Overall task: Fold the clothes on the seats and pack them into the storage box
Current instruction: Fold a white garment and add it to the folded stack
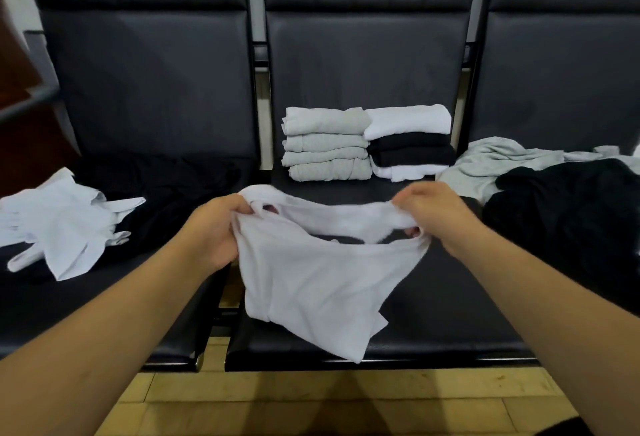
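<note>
On the left seat (104,314) a crumpled white garment (65,227) lies spread toward the near left, and a loose black garment (166,186) lies just beside it on the far right, partly under it.

The left hand (214,227) is over the gap between the left and middle seats. Its fingers are curled tight round a bunched edge of a white shirt (311,283). The shirt stretches between both hands. Its upper edge is pulled into a twisted band, and the rest hangs down in front of the middle seat (450,314), with the lowest corner reaching that seat's near edge.

At the far side of the middle seat, against the backrest, stand two folded piles that touch each other. The grey pile (325,144) on the left has four pieces. The white and black pile (410,143) on the right has white on top, black in the middle and white at the bottom.

The right hand (440,214) is slightly blurred. It grips the other end of the shirt's twisted band with its fingers closed round the cloth.

On the right seat (561,82) an unfolded grey garment (485,162) lies at the left and far side. A rumpled black heap (568,207) lies nearer, overlapping it.

Below the seats is a yellowish tiled floor (311,401)
</note>
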Motion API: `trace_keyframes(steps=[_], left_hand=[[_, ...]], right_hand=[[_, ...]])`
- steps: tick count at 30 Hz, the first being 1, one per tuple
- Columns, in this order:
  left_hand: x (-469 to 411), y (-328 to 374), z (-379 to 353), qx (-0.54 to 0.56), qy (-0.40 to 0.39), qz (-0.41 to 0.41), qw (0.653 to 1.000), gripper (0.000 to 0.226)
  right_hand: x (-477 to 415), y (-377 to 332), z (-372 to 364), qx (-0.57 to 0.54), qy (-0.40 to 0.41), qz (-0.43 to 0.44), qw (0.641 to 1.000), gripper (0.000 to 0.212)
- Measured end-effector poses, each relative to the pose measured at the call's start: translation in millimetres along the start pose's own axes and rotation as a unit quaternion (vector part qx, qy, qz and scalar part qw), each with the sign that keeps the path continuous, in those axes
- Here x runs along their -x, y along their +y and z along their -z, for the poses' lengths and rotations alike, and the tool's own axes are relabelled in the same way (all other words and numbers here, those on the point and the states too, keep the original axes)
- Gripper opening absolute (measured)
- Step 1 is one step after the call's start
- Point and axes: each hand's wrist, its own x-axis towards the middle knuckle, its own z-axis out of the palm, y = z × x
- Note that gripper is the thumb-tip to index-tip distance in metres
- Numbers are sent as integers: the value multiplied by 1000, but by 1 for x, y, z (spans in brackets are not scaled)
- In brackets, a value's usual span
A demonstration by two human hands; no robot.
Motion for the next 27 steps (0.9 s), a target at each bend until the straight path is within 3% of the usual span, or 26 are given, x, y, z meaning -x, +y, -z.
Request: trace_keyframes(steps=[2,7,9,11,13,14,15,18,20,22,23,25,26,27], left_hand=[[7,-2,-6,2,-85,8,996,37],[15,-7,-21,-88,-199,-19,976,28],[17,-11,-25,-173,-180,-47,967,23],[16,-15,-27,-241,-143,-81,957,25],[13,-17,-25,-253,-157,-76,952,36],[13,-17,-22,-272,-200,-63,939,41],[14,-17,-20,-328,-253,-46,909,44],[9,-20,-9,-525,-366,39,767,40],[2,-17,-1,-572,-355,47,738,36],[-4,-12,6,-576,-299,5,761,29],[-4,-8,6,-529,-276,-18,802,28],[5,0,-4,-337,-271,-43,901,36],[11,5,-11,-242,-274,-53,929,39],[18,9,-20,-184,-271,-68,942,40]], right_hand=[[10,1,-11,95,-44,46,993,24],[37,-15,-50,-83,-226,91,966,66],[41,-19,-63,-38,-266,118,956,41],[40,-22,-67,10,-232,117,966,22],[34,-25,-62,-50,-180,95,978,14],[30,-27,-57,-113,-152,78,979,9],[26,-30,-50,-192,-126,53,972,8],[10,-34,-25,-387,-40,3,921,15],[-1,-30,-8,-449,41,-7,893,21],[-9,-19,4,-432,113,-14,895,12],[-12,-12,8,-361,147,-6,921,7],[-20,2,11,-162,164,1,973,8],[-21,7,8,-61,146,10,987,8],[-19,8,4,17,131,30,991,27]])
